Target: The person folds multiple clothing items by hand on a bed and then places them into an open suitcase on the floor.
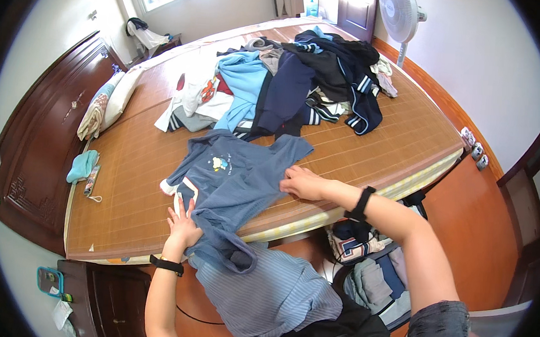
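A blue-grey shirt [231, 189] with a small yellow cartoon print and a white-and-red-edged collar lies spread on the near edge of the bed. Its near sleeve [232, 254] droops over the edge towards my lap. My left hand [185, 228] rests on the shirt beside the collar, fingers spread; its thumb is hidden by the cloth. At the shirt's right side, my right hand [302, 183] has its fingers curled onto the edge of the fabric. A striped blue cloth [267, 289] is draped across my lap.
A large heap of clothes [284, 86] covers the bed mat [406, 135] beyond the shirt. Pillows [121, 97] lean near the headboard [50, 122]. An open suitcase [400, 320] with folded clothes stands below on the floor. A standing fan [398, 14] is at the far right.
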### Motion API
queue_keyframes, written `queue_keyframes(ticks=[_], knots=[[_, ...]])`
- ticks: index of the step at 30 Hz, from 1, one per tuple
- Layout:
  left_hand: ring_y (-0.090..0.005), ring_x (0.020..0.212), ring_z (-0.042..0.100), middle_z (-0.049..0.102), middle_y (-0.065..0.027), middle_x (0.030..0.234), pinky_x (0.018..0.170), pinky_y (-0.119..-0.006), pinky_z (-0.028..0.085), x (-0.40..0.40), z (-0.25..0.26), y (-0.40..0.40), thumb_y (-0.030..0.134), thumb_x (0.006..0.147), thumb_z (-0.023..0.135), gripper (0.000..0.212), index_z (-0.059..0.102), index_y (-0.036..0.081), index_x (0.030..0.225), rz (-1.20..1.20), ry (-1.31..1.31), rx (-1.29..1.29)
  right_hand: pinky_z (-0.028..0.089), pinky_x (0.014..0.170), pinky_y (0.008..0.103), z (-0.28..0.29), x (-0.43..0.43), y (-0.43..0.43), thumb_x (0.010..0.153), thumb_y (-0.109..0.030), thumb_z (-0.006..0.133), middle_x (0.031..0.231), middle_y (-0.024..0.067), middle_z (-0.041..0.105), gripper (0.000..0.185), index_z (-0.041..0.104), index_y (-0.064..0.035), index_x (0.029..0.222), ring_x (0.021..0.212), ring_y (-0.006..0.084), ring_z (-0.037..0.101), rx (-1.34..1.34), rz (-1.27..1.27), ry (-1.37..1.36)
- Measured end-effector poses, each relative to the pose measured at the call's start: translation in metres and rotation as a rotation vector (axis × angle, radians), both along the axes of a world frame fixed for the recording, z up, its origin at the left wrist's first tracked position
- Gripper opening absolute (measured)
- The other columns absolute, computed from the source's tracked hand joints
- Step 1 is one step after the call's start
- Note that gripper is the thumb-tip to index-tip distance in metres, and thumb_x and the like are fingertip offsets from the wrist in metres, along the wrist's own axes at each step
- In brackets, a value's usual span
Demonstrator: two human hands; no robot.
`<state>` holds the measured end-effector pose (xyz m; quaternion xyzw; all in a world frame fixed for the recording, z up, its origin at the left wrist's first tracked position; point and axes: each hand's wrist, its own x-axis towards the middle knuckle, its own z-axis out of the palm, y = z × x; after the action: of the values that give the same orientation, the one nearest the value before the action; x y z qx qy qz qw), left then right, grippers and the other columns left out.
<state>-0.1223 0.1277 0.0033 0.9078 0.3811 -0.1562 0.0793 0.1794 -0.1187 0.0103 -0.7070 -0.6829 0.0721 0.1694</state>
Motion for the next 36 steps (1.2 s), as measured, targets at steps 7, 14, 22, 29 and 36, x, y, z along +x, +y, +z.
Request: queue_keyframes(ticks=[7, 14, 22, 29, 36], knots=[[-0.0572, 0.135, -0.003, -0.011, -0.0205, 0.154, 0.107, -0.065, 0.013, 0.000, 0.011, -0.007, 0.046, 0.080, 0.055, 0.095, -0.002, 0.017, 0.150, 0.004, 0.047, 0.003, 0.048, 0.081, 0.0456, 0.003, 0.061, -0.045, 0.083, -0.023, 0.059, 0.103, 0.0155, 0.059, 0.017, 0.067, -0.0141, 0.096, 0.100, 0.0359, 0.056, -0.134, -0.319, -0.089], [-0.0564, 0.135, -0.007, -0.014, -0.0203, 0.154, 0.107, -0.066, 0.011, -0.003, 0.006, 0.003, 0.054, 0.080, 0.052, 0.095, -0.001, 0.019, 0.150, 0.008, 0.050, -0.021, 0.051, 0.079, 0.0436, -0.016, 0.075, 0.006, 0.080, -0.047, 0.060, 0.096, 0.0181, 0.068, 0.043, 0.067, -0.0059, 0.093, 0.092, 0.0337, 0.064, -0.083, -0.824, 0.128], [-0.0444, 0.140, -0.009, -0.011, -0.0105, 0.156, 0.112, -0.056, 0.004, -0.017, 0.001, 0.015, 0.056, 0.094, 0.032, 0.070, 0.005, 0.025, 0.150, -0.022, -0.091, -0.138, 0.052, 0.068, 0.0472, 0.023, 0.123, 0.019, 0.091, -0.017, 0.042, 0.086, 0.0189, 0.067, 0.023, 0.048, -0.0014, 0.107, 0.080, 0.0378, 0.066, 0.165, -0.996, -0.113], [-0.0477, 0.140, -0.003, -0.001, -0.0152, 0.156, 0.112, -0.057, 0.006, -0.024, -0.010, 0.010, 0.061, 0.090, 0.037, 0.076, 0.013, 0.021, 0.150, -0.015, -0.148, -0.019, 0.045, 0.078, 0.0450, -0.025, -0.001, -0.011, 0.082, -0.014, 0.057, 0.091, 0.0187, 0.057, 0.017, 0.056, -0.0040, 0.096, 0.087, 0.0376, 0.055, 0.363, -0.195, 0.302], [-0.0475, 0.140, 0.002, 0.007, -0.0171, 0.155, 0.111, -0.058, 0.008, -0.024, -0.012, -0.001, 0.057, 0.092, 0.037, 0.070, 0.020, 0.020, 0.149, -0.047, -0.244, 0.079, 0.035, 0.097, 0.0449, -0.017, -0.140, -0.016, 0.072, -0.016, 0.069, 0.128, 0.0196, 0.043, 0.078, 0.032, -0.0062, 0.141, 0.116, 0.0355, 0.044, 0.355, -0.158, 0.123]])
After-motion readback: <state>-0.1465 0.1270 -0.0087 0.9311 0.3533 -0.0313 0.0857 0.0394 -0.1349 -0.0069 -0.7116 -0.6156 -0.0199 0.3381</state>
